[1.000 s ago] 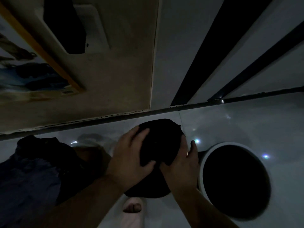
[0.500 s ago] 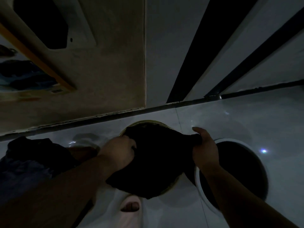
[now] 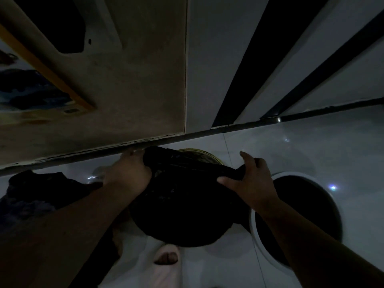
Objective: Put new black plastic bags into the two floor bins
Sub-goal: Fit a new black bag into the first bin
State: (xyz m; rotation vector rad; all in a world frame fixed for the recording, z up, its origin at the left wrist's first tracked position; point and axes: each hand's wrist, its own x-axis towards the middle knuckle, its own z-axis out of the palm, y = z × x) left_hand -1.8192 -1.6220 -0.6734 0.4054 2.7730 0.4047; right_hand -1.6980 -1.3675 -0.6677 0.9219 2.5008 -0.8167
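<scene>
A black plastic bag (image 3: 182, 206) is stretched wide between my two hands, low in the middle of the dim view. My left hand (image 3: 126, 175) grips its left edge. My right hand (image 3: 249, 179) grips its right edge, thumb under the rolled rim. Behind the bag shows the yellowish rim of one floor bin (image 3: 204, 154), mostly hidden by the bag. The second floor bin (image 3: 257, 242) has a white rim and a dark inside; it stands to the right, partly behind my right forearm.
The bins stand on a glossy white tiled floor (image 3: 311, 154) against a wall with a dark skirting line (image 3: 228, 127). A dark heap of cloth or bags (image 3: 37, 194) lies at the left. My foot in a pale slipper (image 3: 166, 258) is below the bag.
My hands have drawn apart, pulling the bunched bag open and wide over the left bin. The bag's upper edge has risen toward the wall.
</scene>
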